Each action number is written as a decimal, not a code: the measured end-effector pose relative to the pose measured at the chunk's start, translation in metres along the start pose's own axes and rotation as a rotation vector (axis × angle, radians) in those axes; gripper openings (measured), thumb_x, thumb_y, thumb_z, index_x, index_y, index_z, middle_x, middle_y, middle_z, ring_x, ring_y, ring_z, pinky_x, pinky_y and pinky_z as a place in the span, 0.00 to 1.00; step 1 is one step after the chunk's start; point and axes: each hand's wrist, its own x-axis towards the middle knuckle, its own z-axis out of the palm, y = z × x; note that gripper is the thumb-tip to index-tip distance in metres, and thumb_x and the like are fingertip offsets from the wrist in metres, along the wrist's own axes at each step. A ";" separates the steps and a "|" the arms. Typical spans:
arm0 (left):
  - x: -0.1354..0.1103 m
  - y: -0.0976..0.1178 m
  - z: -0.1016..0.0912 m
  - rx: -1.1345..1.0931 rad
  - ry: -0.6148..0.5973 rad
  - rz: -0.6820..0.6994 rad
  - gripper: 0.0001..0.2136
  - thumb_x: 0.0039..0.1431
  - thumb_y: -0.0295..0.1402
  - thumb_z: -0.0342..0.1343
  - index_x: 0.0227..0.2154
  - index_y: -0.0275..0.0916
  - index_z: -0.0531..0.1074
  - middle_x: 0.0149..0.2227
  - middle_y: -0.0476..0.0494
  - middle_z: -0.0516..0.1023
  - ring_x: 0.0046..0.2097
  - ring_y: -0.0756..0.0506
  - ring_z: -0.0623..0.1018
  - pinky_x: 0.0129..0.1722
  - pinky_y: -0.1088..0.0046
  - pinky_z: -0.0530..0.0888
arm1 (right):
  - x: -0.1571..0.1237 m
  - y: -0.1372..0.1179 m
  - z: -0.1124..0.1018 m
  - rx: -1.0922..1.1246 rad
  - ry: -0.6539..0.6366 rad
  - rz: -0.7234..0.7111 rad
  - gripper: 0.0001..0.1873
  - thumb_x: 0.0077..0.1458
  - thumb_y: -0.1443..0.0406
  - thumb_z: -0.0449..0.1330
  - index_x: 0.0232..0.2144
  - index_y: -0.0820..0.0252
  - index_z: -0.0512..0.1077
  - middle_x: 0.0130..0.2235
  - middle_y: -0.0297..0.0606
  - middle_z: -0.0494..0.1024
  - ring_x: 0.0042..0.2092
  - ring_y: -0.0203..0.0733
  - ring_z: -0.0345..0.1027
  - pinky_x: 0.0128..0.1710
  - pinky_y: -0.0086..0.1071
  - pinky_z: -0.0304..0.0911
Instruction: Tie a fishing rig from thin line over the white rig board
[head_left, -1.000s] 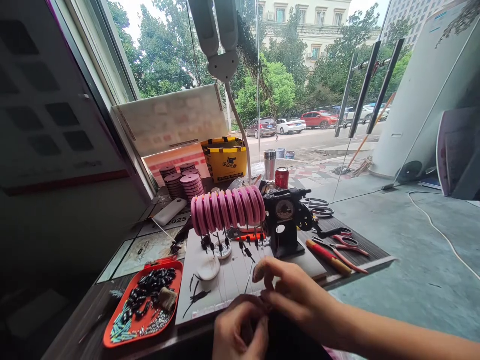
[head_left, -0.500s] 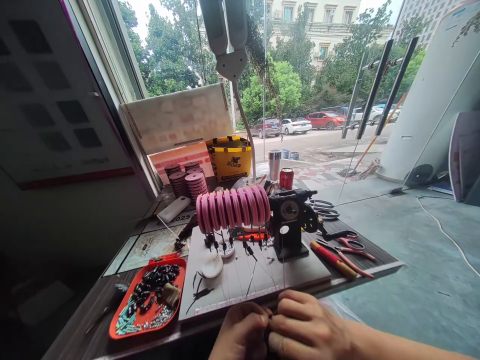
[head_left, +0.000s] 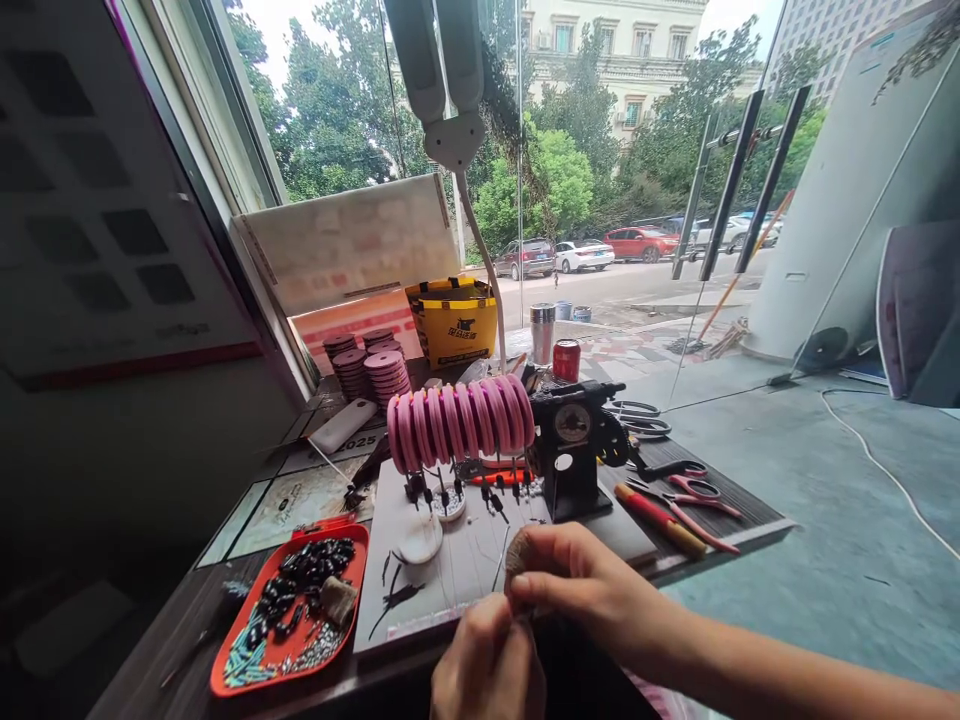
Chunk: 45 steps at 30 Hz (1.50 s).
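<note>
My left hand (head_left: 487, 660) is closed in front of the white board's near edge, its fingertips meeting those of my right hand (head_left: 566, 585). My right hand is curled in a pinch, thumb against bent fingers; what sits between the fingertips of both hands is too small to make out. Beyond them, a row of pink thread spools (head_left: 461, 428) lies sideways on a black stand with a dial (head_left: 577, 460). Small dark weights (head_left: 442, 497) and thin threads hang below the spools over the white board (head_left: 450, 575).
At the left sits a red tray (head_left: 219, 678) of black beads, small silver beads and turquoise tubes. Stacked spools (head_left: 386, 375), a yellow bag (head_left: 456, 325) and a red can (head_left: 566, 360) stand behind. Pliers (head_left: 701, 515), a red-handled tool (head_left: 660, 520) and scissors (head_left: 637, 418) lie right.
My right hand has risen and turned, its thumb now showing, and no longer lies knuckles-up beside the left. My left hand has closed more tightly. The view has shifted slightly.
</note>
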 end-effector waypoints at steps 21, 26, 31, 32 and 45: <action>0.021 -0.010 -0.009 -1.232 -0.482 -1.270 0.05 0.39 0.29 0.63 0.16 0.35 0.73 0.22 0.48 0.70 0.26 0.51 0.69 0.24 0.79 0.62 | -0.022 0.019 -0.002 -1.084 -0.083 -0.887 0.23 0.65 0.65 0.42 0.22 0.62 0.69 0.20 0.33 0.70 0.24 0.35 0.56 0.24 0.29 0.53; 0.001 0.002 -0.003 -0.367 -0.138 -0.486 0.09 0.55 0.25 0.52 0.22 0.38 0.73 0.30 0.45 0.73 0.20 0.54 0.68 0.19 0.77 0.63 | -0.010 -0.002 0.004 -0.196 -0.032 -0.109 0.15 0.53 0.56 0.58 0.23 0.63 0.67 0.25 0.33 0.68 0.28 0.34 0.61 0.29 0.27 0.57; -0.002 0.000 -0.003 -0.063 0.002 0.072 0.13 0.51 0.14 0.50 0.35 0.34 0.74 0.31 0.40 0.81 0.30 0.47 0.79 0.32 0.77 0.72 | 0.003 -0.008 0.003 -0.019 -0.051 0.017 0.17 0.47 0.56 0.61 0.21 0.63 0.64 0.22 0.30 0.64 0.25 0.32 0.56 0.27 0.26 0.54; 0.001 -0.003 -0.005 -0.158 -0.037 0.094 0.13 0.51 0.14 0.50 0.35 0.34 0.74 0.30 0.40 0.81 0.29 0.47 0.79 0.31 0.77 0.72 | 0.001 -0.008 0.002 -0.079 -0.047 -0.002 0.15 0.49 0.57 0.60 0.22 0.63 0.65 0.23 0.30 0.65 0.26 0.32 0.57 0.28 0.27 0.55; 0.027 -0.010 -0.005 -1.569 -0.589 -1.794 0.04 0.28 0.25 0.59 0.13 0.34 0.68 0.11 0.56 0.62 0.14 0.59 0.60 0.13 0.84 0.49 | -0.026 0.020 -0.010 -1.443 -0.130 -1.103 0.29 0.65 0.72 0.34 0.25 0.68 0.72 0.18 0.34 0.64 0.21 0.36 0.53 0.22 0.30 0.54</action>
